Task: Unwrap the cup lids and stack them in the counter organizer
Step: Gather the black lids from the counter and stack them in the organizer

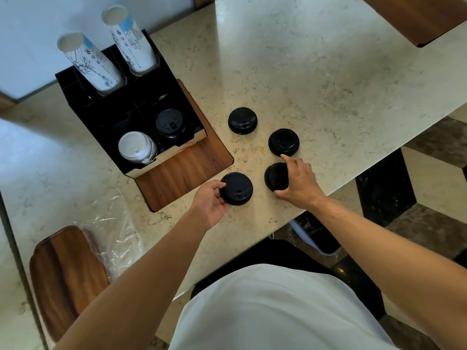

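Observation:
Several black cup lids lie on the marble counter. My left hand (pixel 211 203) grips the near-left black lid (pixel 237 188) by its edge. My right hand (pixel 298 181) is closed over the near-right black lid (pixel 275 176), its index finger touching the black lid above it (pixel 283 141). A further black lid (pixel 242 120) lies apart, farther back. The black counter organizer (pixel 108 112) stands at the left. Its front right compartment holds stacked black lids (pixel 169 123); the front left holds white lids (pixel 136 146).
Two stacks of printed paper cups (pixel 91 61) (pixel 131 39) stand in the organizer's back compartments. A wooden inset (pixel 182 173) lies under and in front of it. Crumpled clear plastic wrap (pixel 118 236) lies at the near left beside a wooden chair back (pixel 65 274). The counter edge (pixel 353 180) runs diagonally at right.

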The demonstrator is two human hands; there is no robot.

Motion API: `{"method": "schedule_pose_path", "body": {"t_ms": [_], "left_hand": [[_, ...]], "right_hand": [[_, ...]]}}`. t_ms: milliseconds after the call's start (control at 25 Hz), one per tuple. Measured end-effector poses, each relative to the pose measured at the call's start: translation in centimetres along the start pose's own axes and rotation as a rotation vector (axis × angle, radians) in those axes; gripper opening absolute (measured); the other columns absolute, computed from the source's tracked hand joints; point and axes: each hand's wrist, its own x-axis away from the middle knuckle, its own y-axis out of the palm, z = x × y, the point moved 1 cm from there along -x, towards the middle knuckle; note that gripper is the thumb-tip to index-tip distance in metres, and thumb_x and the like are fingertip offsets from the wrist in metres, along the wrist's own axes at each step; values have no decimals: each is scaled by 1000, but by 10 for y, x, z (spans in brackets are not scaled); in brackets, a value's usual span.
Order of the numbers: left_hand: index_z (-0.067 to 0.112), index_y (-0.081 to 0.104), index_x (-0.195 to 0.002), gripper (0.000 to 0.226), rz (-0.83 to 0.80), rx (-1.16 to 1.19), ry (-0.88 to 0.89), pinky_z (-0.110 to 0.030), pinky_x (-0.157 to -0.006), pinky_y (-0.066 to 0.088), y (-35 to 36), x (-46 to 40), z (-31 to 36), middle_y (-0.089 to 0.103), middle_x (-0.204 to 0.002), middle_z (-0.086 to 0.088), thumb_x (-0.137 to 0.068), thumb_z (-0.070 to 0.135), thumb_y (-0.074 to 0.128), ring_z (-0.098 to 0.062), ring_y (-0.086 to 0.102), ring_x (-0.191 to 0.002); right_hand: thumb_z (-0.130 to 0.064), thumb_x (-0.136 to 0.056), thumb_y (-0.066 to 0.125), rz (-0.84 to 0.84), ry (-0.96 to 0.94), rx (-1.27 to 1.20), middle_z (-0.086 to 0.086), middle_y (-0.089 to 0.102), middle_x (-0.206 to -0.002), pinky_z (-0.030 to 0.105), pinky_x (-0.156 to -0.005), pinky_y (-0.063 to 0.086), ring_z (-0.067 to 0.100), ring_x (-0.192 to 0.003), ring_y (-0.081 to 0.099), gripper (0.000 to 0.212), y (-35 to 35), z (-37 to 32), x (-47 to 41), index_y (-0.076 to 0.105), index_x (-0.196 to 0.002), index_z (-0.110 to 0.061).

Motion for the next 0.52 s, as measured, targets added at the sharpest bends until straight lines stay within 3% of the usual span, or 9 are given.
{"method": "schedule_pose_path", "body": {"t_ms": [200, 360, 520], "left_hand": [[0, 53, -126, 32, 0, -17, 14, -44, -81, 61, -7, 3, 5, 66, -124, -23, -95, 1, 51, -37, 67, -113], [-2, 57, -122, 29, -14, 8, 25, -47, -85, 62, -15, 6, 6, 70, -119, -25, -94, 1, 52, -37, 71, -108], [-3, 59, -123, 32, -24, 14, 31, -43, -77, 63, -23, 8, 3, 68, -121, -25, -93, 5, 52, -36, 69, -110]], "right_hand": [[-35, -73, 84, -13, -191, -203, 4, 44, -150, 44, -118, 33, 26, -139, 34, 105, -1, -37, 5, 24, -158, -22], [-36, -73, 82, -79, -287, -213, 0, 44, -147, 41, -116, 35, 21, -135, 34, 104, 4, -61, 10, 24, -158, -23], [-36, -72, 82, -170, -376, -208, -5, 42, -148, 40, -115, 38, 16, -134, 32, 105, 13, -80, 14, 22, -157, -28]]}}
